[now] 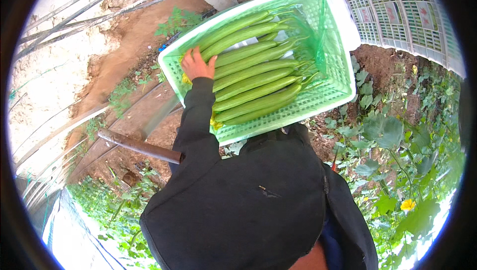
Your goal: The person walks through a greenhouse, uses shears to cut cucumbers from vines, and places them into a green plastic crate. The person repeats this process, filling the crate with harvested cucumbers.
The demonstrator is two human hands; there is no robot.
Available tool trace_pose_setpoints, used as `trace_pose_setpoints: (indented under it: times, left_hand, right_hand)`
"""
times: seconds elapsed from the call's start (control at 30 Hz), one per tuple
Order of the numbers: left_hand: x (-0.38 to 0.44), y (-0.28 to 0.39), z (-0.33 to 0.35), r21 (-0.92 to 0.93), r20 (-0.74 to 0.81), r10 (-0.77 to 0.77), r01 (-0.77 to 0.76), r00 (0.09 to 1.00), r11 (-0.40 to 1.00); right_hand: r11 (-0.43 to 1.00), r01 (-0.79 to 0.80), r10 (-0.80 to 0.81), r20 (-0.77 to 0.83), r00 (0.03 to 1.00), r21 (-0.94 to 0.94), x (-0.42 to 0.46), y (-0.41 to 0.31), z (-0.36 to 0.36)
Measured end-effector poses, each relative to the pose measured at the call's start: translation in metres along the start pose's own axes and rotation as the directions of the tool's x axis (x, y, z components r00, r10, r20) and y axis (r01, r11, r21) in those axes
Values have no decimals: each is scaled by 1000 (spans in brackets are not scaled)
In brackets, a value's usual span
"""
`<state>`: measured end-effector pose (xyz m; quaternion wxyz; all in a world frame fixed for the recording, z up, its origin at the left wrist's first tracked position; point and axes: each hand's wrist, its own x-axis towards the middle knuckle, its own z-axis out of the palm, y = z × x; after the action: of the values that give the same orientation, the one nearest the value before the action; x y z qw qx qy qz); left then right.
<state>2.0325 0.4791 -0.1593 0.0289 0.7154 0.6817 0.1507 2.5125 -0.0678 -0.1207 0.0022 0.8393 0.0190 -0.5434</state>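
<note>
My left hand (199, 65), in a black sleeve, is over the blossom ends of the long green luffa gourds at the left side of the crate. Its thumb and fingers straddle the end of one luffa gourd (240, 38). Several more luffa gourds (257, 80) lie side by side, stems pointing right and yellow withered flowers at the left. They rest in a pale plastic crate (348, 72) lined with thin green film (319, 42). White strips show between some of the gourds. My right hand is out of view.
Stacked white lattice crates (395, 13) stand at the upper right. A rusty pipe (138, 145) juts out by my left elbow. Leafy vines (384, 132) grow at the right, one with a yellow flower (408, 205). Bare soil and a pale earthen wall (63, 57) lie left.
</note>
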Motion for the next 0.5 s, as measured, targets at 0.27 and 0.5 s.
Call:
trace_pose_setpoints:
  times: [0.27,0.5]
  left_hand:
    - [-10,6,-16,54,143,12,-20,990,998]
    - [17,-32,-26,168,351,122,-191,928,967]
  right_hand:
    - [1000,9,-9,1,1000,-10,-5,-2,0]
    - [1000,28,-28,-3,1000,-4,-3,-3,-4]
